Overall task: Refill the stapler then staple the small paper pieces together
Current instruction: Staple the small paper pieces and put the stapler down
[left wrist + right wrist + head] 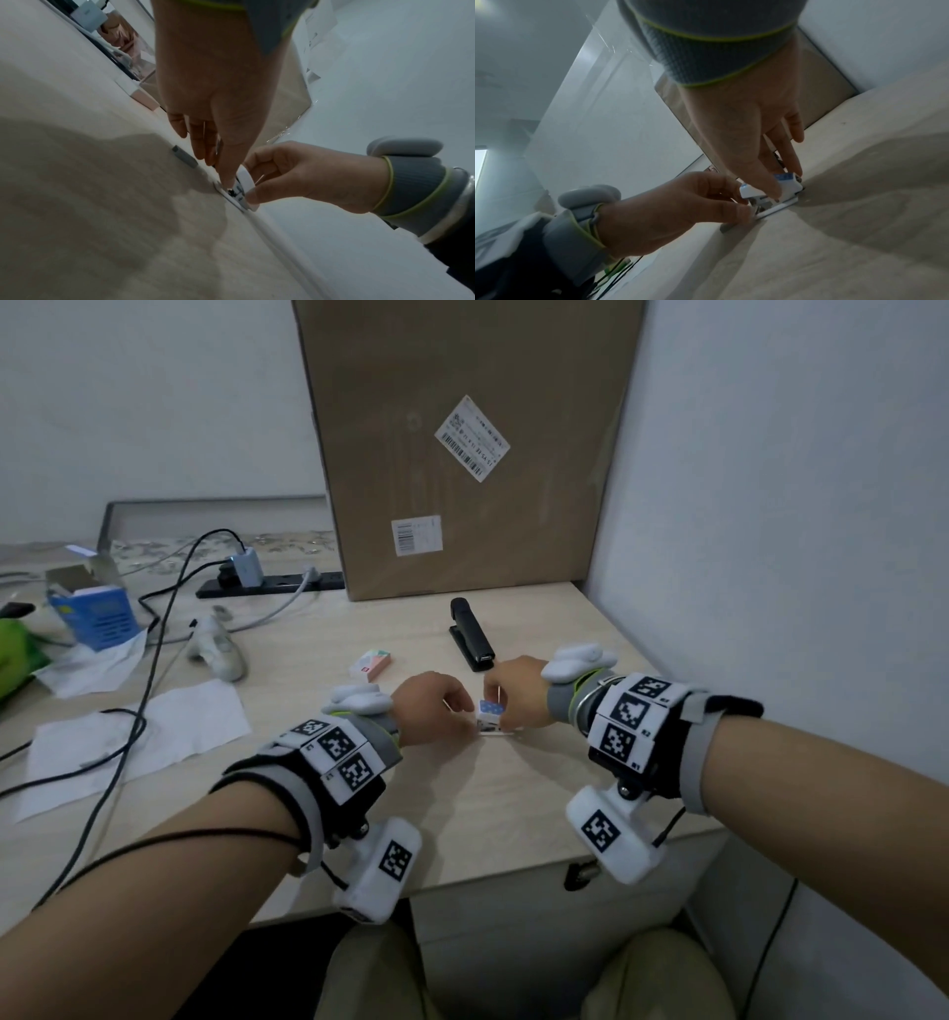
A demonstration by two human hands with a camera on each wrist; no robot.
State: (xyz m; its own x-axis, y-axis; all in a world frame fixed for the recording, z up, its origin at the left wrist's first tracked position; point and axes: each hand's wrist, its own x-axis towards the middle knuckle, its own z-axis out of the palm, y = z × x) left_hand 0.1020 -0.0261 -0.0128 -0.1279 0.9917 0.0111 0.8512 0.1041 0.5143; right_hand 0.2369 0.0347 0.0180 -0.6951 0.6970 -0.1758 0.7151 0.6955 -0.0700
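A small white stapler with a blue dotted top (490,709) stands on small white paper pieces (497,733) at mid-table. My right hand (502,708) pinches its body between thumb and fingers (786,184). My left hand (462,706) reaches in from the left, its thumb and forefinger pinching at the stapler's metal end (753,201). In the left wrist view my thumb (227,180) points down onto that metal part. A short grey staple strip (183,156) lies on the table beside my left hand. A larger black stapler (471,636) lies behind, untouched.
A pink and white staple box (371,664) lies left of the black stapler. A big cardboard box (462,454) leans on the wall behind. White paper sheets (133,737), cables, a power strip (267,582) and a blue box (95,613) lie to the left. The wall is close on the right.
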